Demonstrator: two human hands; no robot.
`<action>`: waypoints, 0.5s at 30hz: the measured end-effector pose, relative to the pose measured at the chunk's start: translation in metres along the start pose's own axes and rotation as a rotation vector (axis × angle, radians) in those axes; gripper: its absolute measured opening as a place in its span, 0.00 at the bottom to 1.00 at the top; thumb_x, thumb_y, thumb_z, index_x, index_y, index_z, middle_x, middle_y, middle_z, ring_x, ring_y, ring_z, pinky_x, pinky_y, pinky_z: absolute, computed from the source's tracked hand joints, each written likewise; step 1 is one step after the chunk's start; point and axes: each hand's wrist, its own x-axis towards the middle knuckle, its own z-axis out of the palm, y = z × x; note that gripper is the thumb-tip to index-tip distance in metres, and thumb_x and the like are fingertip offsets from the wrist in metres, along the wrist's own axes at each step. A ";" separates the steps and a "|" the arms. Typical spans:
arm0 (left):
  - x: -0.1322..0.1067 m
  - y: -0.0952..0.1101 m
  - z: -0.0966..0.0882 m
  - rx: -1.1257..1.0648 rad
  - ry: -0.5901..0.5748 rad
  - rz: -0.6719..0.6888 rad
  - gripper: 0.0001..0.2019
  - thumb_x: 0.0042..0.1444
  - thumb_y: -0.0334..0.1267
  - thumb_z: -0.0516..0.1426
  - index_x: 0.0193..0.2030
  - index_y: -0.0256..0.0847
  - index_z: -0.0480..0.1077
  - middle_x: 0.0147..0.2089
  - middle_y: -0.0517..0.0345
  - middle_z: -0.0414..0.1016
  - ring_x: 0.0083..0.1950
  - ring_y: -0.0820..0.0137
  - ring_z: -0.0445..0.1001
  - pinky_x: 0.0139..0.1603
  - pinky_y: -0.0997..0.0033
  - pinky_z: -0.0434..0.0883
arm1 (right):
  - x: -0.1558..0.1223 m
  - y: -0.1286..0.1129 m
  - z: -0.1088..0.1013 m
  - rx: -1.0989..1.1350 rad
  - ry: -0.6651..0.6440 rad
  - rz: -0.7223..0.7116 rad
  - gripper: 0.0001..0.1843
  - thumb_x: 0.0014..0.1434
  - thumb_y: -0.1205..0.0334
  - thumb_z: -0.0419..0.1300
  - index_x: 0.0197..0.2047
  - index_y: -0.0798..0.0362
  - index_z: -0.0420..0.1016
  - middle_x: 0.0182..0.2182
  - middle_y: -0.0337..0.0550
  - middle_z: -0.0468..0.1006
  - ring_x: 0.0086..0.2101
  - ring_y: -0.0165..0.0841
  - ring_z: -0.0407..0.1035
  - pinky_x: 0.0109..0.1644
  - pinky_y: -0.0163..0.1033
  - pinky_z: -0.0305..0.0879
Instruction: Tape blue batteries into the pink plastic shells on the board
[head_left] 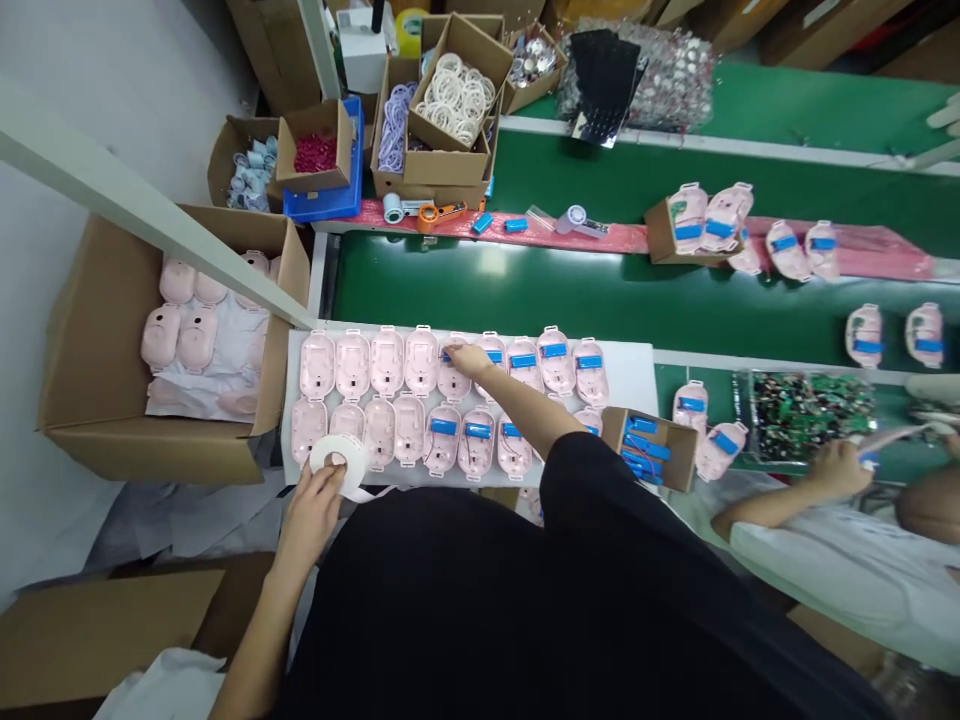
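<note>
My left hand [318,497] is closed around a roll of white tape [355,465] at the near edge of the white board [631,385]. A loose tape end trails to the right of the roll. Over the far row, my right hand [470,361] has its fingers closed on a blue battery [445,356], mostly hidden under them, at a pink plastic shell [454,385]. Two rows of such shells lie on the board. Those on the left, like this pink shell [388,360], hold no battery; those to the right carry blue batteries [555,351].
A cardboard box of blue batteries [679,458] stands at the board's right end. Left is a large carton [112,440] with pink shells. Beyond the green conveyor [465,275] are small parts boxes [448,168]. A co-worker's hand [838,470] is at the right, beside a circuit-board tray [806,415].
</note>
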 end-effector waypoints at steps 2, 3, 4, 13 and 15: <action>0.006 -0.004 0.001 -0.031 -0.014 0.008 0.22 0.66 0.32 0.53 0.65 0.44 0.71 0.56 0.47 0.78 0.68 0.49 0.69 0.72 0.41 0.65 | 0.000 -0.001 0.003 0.004 0.009 -0.003 0.23 0.72 0.64 0.53 0.67 0.59 0.66 0.62 0.64 0.73 0.57 0.48 0.72 0.58 0.47 0.68; 0.010 -0.003 0.003 -0.044 -0.010 0.015 0.21 0.66 0.32 0.53 0.65 0.44 0.71 0.57 0.47 0.77 0.68 0.49 0.69 0.72 0.41 0.65 | -0.001 -0.002 0.003 0.008 0.018 0.003 0.24 0.72 0.65 0.51 0.68 0.59 0.64 0.64 0.64 0.71 0.58 0.47 0.71 0.58 0.47 0.68; 0.014 -0.002 0.004 -0.054 0.000 0.021 0.21 0.66 0.32 0.54 0.64 0.43 0.71 0.57 0.46 0.77 0.69 0.49 0.68 0.72 0.41 0.65 | -0.003 -0.003 0.002 0.016 0.025 0.010 0.25 0.72 0.68 0.49 0.70 0.59 0.62 0.65 0.64 0.69 0.60 0.46 0.70 0.59 0.47 0.68; 0.082 0.056 0.010 -0.050 0.147 0.126 0.22 0.66 0.29 0.53 0.66 0.38 0.68 0.61 0.43 0.75 0.78 0.48 0.52 0.76 0.36 0.58 | -0.112 -0.062 0.011 0.780 0.339 -0.092 0.46 0.62 0.45 0.67 0.75 0.56 0.57 0.70 0.62 0.62 0.69 0.52 0.56 0.71 0.59 0.54; 0.105 0.078 0.009 -0.051 0.174 0.219 0.23 0.65 0.26 0.52 0.66 0.39 0.68 0.63 0.43 0.74 0.78 0.49 0.53 0.76 0.35 0.58 | -0.164 -0.092 0.028 1.138 0.226 -0.255 0.41 0.63 0.39 0.64 0.70 0.54 0.65 0.62 0.56 0.74 0.60 0.46 0.69 0.64 0.52 0.66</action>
